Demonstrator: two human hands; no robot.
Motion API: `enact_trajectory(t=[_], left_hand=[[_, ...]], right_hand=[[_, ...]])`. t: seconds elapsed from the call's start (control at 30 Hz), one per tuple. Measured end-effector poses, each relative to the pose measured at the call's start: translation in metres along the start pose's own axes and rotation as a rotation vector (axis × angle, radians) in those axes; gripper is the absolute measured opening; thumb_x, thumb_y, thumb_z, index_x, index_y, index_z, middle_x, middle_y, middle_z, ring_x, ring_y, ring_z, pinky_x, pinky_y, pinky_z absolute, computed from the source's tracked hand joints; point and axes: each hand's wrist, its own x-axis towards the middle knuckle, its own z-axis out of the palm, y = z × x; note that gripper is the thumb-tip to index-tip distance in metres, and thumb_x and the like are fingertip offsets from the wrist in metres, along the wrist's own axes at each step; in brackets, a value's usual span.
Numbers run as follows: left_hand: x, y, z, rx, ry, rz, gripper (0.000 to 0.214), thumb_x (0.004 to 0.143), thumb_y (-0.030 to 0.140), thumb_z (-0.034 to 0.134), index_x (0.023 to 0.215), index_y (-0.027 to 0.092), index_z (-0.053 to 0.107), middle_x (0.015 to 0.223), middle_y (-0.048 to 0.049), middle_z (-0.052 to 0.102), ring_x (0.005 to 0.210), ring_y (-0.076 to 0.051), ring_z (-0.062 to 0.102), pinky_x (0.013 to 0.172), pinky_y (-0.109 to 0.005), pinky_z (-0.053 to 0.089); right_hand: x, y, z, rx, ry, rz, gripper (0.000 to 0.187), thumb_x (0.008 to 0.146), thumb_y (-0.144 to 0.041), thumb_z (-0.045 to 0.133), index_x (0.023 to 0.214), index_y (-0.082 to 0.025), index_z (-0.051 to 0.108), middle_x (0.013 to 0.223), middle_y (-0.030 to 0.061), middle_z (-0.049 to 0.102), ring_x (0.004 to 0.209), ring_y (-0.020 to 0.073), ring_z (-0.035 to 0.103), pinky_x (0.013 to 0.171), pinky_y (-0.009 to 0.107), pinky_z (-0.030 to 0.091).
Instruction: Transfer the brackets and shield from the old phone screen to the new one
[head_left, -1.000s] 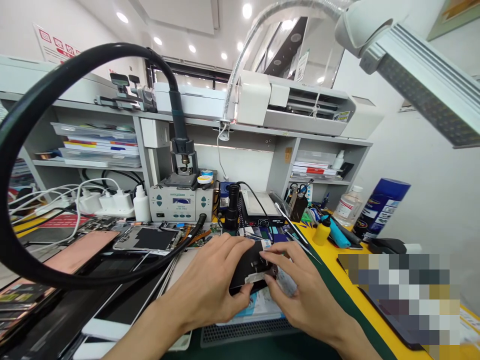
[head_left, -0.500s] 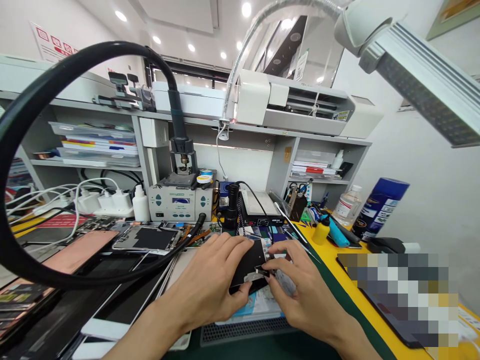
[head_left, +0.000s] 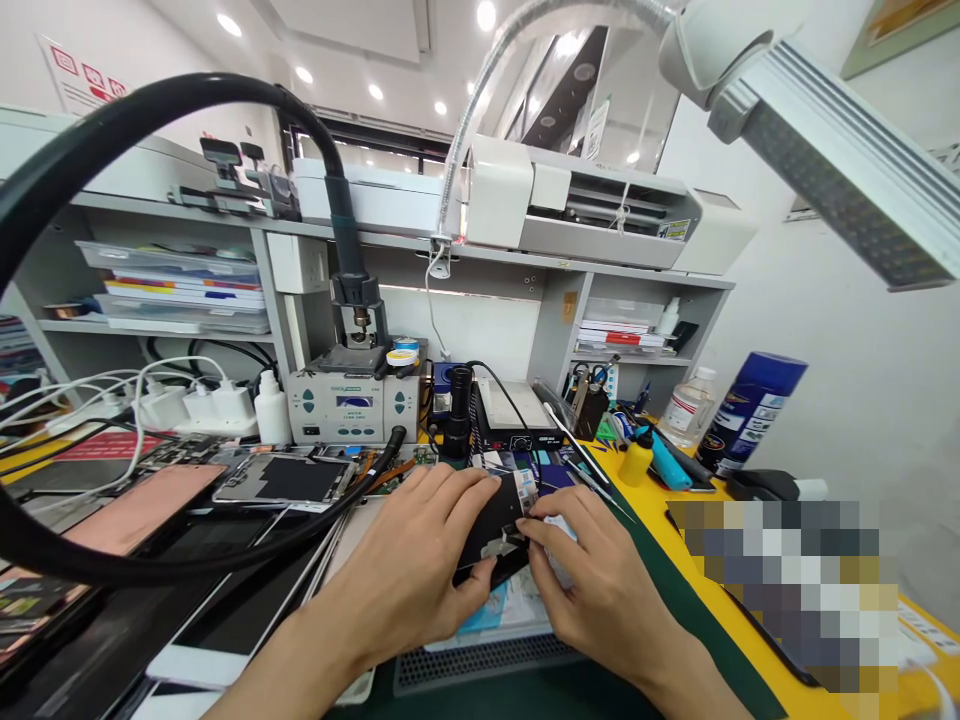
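- Green mat: work surface; a bare strip runs beyond the right hand, the most open room for a sideways move.
- Flat devices: laid overlapping to the left; they crowd the left forearm.
- Black hose: loops across that side, its end near the left hand's knuckles, and limits movement there.
- Left hand: closed firmly around the dark panel, fingers over its far side, thumb at its near edge.
- Right hand: fingertips curled nearly together at the panel's right end; whether they pinch anything small cannot be told.
- Dark panel: between the two hands, over a light-blue and white sheet. Presumably light, stiff and thin; its smooth face may slip, and bending could crack it. Best taken by opposite long edges, leaving the right end free.
- Yellow bottle: stands to the right, apart from the fingers.
- Pale strip: on the panel's near part, close to the left thumb; probably delicate, so pressure belongs on the edges.
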Motion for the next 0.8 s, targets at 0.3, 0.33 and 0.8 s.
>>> enact_trajectory(t=[0.3, 0.33, 0.8], left_hand=[[-0.0013, -0.0005, -0.0001, -0.027, 0.009, -0.003, 0.051, 0.083, 0.022, 0.058, 0.132, 0.014, 0.045, 0.128, -0.0122, 0.061, 0.11, -0.03, 0.053, 0.096, -0.05, 0.043], [-0.0013, -0.0005, -0.0002, -0.031, 0.006, -0.007, 0.051, 0.083, 0.022, 0.059, 0.132, 0.014, 0.046, 0.127, -0.0119, 0.061, 0.11, -0.03, 0.053, 0.096, -0.05, 0.043], [-0.0005, 0.0011, 0.0007, -0.029, -0.037, 0.009, 0.052, 0.085, 0.023, 0.057, 0.134, 0.013, 0.044, 0.127, -0.012, 0.059, 0.107, -0.03, 0.051, 0.094, -0.05, 0.042]], right_hand=[[-0.0009, 0.0022, 0.0004, 0.059, 0.014, -0.002, 0.035, 0.085, -0.001, 0.057, 0.116, -0.015, 0.062, 0.112, 0.0148, 0.055, 0.104, 0.029, 0.053, 0.086, 0.048, 0.049], [-0.0011, 0.0023, 0.0006, 0.084, 0.007, 0.002, 0.035, 0.085, -0.001, 0.056, 0.116, -0.016, 0.062, 0.113, 0.0143, 0.054, 0.105, 0.0285, 0.053, 0.086, 0.047, 0.05], [0.0007, -0.0039, 0.0033, 0.091, -0.048, 0.057, 0.017, 0.086, -0.009, 0.057, 0.1, -0.016, 0.062, 0.107, 0.0138, 0.055, 0.1, 0.0293, 0.053, 0.084, 0.048, 0.049]])
